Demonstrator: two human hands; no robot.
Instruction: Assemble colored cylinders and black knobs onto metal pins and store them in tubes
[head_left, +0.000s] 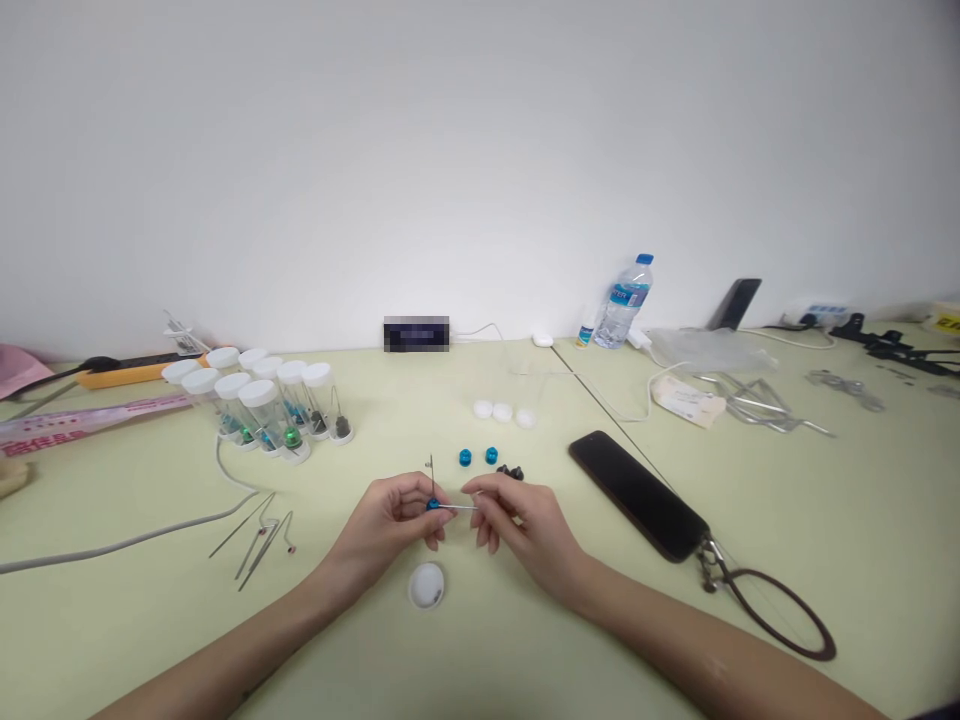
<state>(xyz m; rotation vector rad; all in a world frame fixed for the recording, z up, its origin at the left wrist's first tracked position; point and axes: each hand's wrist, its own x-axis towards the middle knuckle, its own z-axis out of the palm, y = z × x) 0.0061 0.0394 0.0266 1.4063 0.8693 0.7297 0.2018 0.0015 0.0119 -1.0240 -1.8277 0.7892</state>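
Note:
My left hand (390, 520) pinches a small blue bead-like part (433, 504) with a thin upright pin rising from it. My right hand (517, 518) pinches a thin metal wire (459, 507) whose tip meets the blue part. Both hands hover just above the pale green table (150, 620). Two more blue parts (478, 457) lie just beyond the hands, next to a small black piece (511, 471). A white cap (427, 586) lies on the table below my hands.
Several clear white-capped vials (262, 405) stand at the left, with loose metal pins (259, 540) and a grey cable nearby. A black phone (637, 495) with a strap lies at the right. Three white caps (502, 412), a water bottle (624, 302) and wire parts sit farther back.

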